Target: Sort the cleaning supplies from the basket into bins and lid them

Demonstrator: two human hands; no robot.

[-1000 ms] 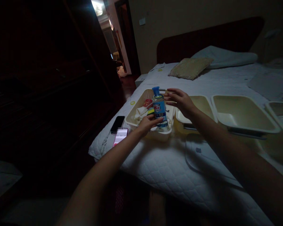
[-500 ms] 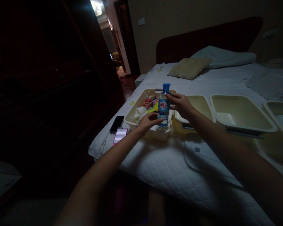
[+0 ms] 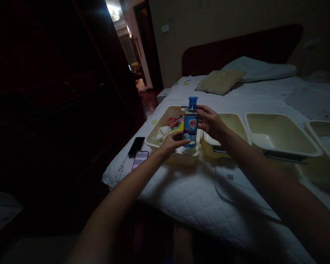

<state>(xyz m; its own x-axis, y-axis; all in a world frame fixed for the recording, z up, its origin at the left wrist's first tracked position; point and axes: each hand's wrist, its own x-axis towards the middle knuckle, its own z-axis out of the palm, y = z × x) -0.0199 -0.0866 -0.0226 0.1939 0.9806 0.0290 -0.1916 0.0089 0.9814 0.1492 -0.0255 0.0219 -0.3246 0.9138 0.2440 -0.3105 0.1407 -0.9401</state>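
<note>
One big bed (image 3: pixel 181 205) with a white quilted cover has a dark brown headboard (image 3: pixel 242 47) at its far end. Three cream plastic tubs (image 3: pixel 280 128) stand in a row on the right. Next to them is a cream plastic basket (image 3: pixel 175 112) with little holes and a mix of things inside. The left hand (image 3: pixel 172 143) is bent around the low part of a see-through blue bottle (image 3: pixel 190 124) with a blue cap. The right hand (image 3: pixel 211 123) is half curled by the bottle's top part; I cannot tell if it grips. The bottle is upright, held up in front of the basket's right side. Left of the basket lie a flat black phone (image 3: pixel 136 146) and a pink-edged phone (image 3: pixel 140 159) with a bright screen. A tiny yellow ring (image 3: pixel 154 121) lies on the bed.
</note>
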